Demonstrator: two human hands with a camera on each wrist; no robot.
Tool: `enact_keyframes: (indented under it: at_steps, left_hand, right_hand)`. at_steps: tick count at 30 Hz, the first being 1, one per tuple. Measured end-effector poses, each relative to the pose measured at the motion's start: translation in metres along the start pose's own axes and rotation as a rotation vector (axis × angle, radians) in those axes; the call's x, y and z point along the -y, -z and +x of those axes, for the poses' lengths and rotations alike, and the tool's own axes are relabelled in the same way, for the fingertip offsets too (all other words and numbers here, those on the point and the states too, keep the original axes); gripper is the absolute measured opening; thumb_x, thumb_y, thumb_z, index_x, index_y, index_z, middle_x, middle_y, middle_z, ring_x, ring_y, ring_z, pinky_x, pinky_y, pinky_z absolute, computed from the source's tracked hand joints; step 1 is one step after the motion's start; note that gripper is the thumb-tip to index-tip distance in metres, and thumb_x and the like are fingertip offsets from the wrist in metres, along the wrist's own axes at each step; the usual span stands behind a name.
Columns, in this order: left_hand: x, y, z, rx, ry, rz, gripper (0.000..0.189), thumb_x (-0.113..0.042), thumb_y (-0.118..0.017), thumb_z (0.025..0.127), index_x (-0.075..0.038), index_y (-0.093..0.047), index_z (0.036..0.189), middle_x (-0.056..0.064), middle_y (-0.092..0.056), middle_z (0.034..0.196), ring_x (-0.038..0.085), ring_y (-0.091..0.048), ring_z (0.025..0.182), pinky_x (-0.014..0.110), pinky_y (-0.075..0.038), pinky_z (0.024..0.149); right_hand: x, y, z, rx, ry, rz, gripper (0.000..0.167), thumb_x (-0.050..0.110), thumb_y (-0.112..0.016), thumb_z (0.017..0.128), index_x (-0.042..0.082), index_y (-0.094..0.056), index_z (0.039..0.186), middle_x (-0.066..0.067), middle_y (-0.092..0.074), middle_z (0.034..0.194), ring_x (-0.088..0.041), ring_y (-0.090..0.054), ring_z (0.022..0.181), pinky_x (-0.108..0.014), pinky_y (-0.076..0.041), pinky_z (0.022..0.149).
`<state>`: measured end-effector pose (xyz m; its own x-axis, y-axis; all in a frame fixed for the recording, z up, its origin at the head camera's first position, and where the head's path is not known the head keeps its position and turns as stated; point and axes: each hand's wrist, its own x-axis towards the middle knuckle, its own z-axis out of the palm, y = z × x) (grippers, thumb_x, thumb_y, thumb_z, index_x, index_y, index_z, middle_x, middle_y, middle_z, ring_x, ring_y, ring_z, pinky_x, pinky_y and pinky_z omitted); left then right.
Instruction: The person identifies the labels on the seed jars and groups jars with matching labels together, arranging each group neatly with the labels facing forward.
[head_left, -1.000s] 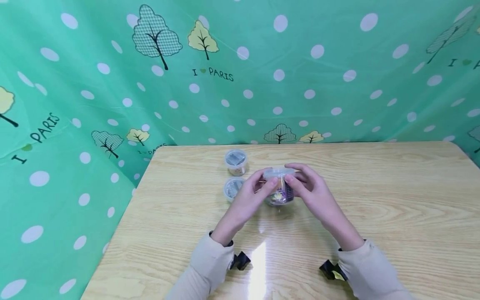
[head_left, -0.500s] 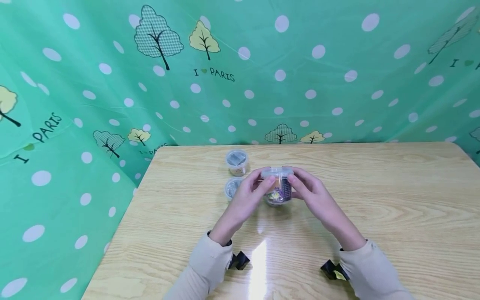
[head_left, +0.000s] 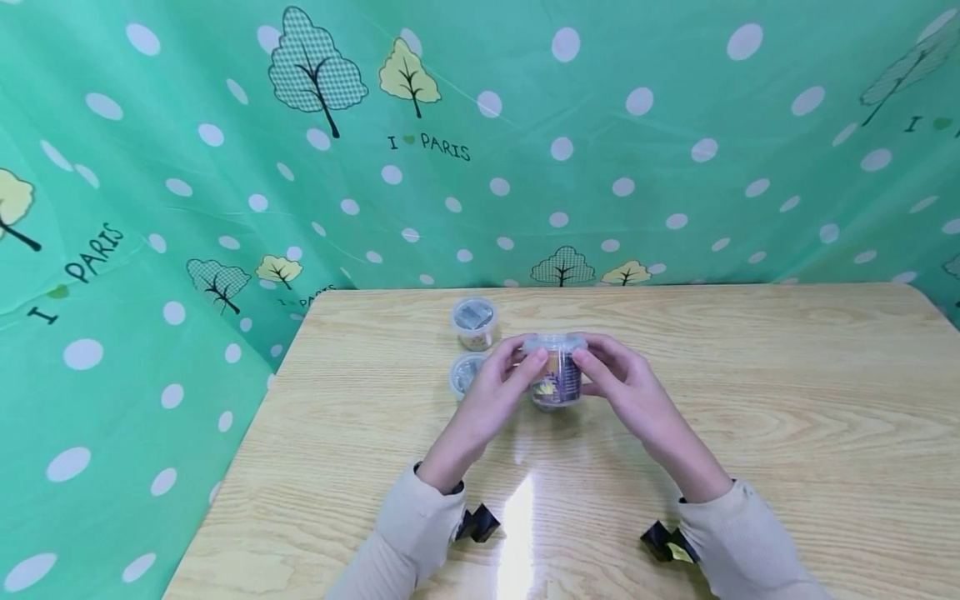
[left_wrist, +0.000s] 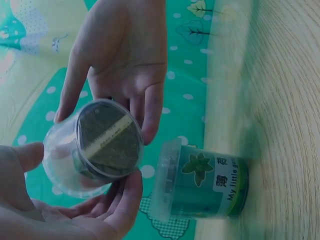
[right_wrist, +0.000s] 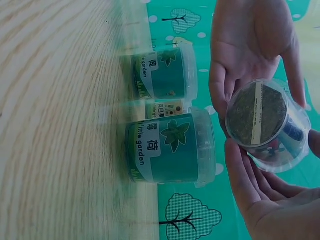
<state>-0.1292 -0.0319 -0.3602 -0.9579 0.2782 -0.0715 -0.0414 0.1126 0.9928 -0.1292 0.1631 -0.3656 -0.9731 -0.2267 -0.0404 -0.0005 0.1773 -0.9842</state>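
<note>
Both hands hold a clear plastic tub (head_left: 557, 375) with a pale translucent lid and a purple and orange label, above the table. My left hand (head_left: 489, 396) grips its left side, thumb on the near wall below the lid. From the right, my right hand (head_left: 630, 387) grips it the same way. In the left wrist view the underside of the tub (left_wrist: 110, 140) shows dark contents and a light printed strip. A green-labelled tub (left_wrist: 205, 180), printed "My little garden", stands on the table close by the hands.
In the head view two lidded tubs stand left of the hands: a far one (head_left: 474, 323) and a nearer one (head_left: 465, 375), partly behind my left hand. The right wrist view shows two green-labelled tubs, one nearer (right_wrist: 170, 150), and part of an orange-labelled tub (right_wrist: 165, 108).
The held tub has shifted slightly left and turned a little, showing more of its dark label panel. My right fingers have settled lower around the lid. The other tubs stay put.
</note>
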Motion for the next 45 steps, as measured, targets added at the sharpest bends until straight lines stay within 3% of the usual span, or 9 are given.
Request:
enact_keyframes:
  at_steps: [11, 20, 26, 36, 45]
  left_hand:
    - [-0.0044, -0.0041, -0.0043, -0.033, -0.015, 0.029, 0.056, -0.038, -0.055, 0.101, -0.003, -0.044, 0.143, 0.016, -0.058, 0.132, 0.028, -0.059, 0.120, 0.042, -0.048, 0.106]
    - [-0.0035, -0.0072, -0.0021, -0.002, -0.016, 0.020, 0.057, -0.038, -0.050, 0.103, -0.001, -0.042, 0.145, 0.019, -0.057, 0.135, 0.029, -0.057, 0.124, 0.042, -0.046, 0.108]
    - [-0.0049, -0.0067, -0.0041, -0.003, -0.017, 0.037, 0.059, -0.039, -0.049, 0.104, -0.001, -0.039, 0.147, 0.019, -0.055, 0.138, 0.030, -0.054, 0.128, 0.043, -0.043, 0.111]
    - [-0.0029, -0.0070, -0.0031, -0.027, 0.001, 0.010, 0.059, -0.038, -0.055, 0.101, 0.000, -0.038, 0.143, 0.019, -0.055, 0.134, 0.029, -0.058, 0.122, 0.040, -0.048, 0.106]
    - [-0.0042, -0.0065, -0.0044, -0.054, -0.031, 0.002, 0.058, -0.037, -0.056, 0.101, 0.001, -0.040, 0.143, 0.021, -0.054, 0.135, 0.032, -0.057, 0.125, 0.042, -0.048, 0.106]
  right_hand:
    - [0.0024, -0.0018, -0.0003, -0.015, -0.017, 0.007, 0.054, 0.035, -0.058, 0.101, 0.003, -0.045, 0.142, -0.020, -0.058, 0.131, -0.030, -0.060, 0.119, -0.025, -0.056, 0.090]
    - [0.0014, 0.0047, -0.0026, 0.022, 0.004, 0.027, 0.053, 0.036, -0.048, 0.105, 0.002, -0.042, 0.146, -0.020, -0.051, 0.141, -0.034, -0.053, 0.128, -0.031, -0.051, 0.101]
    - [0.0028, 0.0027, -0.0020, 0.012, 0.004, 0.031, 0.054, 0.035, -0.051, 0.104, 0.002, -0.043, 0.146, -0.020, -0.053, 0.139, -0.033, -0.054, 0.126, -0.025, -0.053, 0.096]
    - [0.0015, 0.0015, -0.0016, -0.025, 0.000, 0.056, 0.053, 0.033, -0.056, 0.102, 0.002, -0.045, 0.144, -0.020, -0.054, 0.134, -0.008, -0.061, 0.111, -0.020, -0.053, 0.093]
    - [0.0024, 0.0050, -0.0027, 0.022, 0.042, 0.104, 0.050, 0.031, -0.050, 0.105, 0.001, -0.043, 0.144, -0.019, -0.050, 0.140, -0.008, -0.058, 0.116, -0.022, -0.052, 0.095]
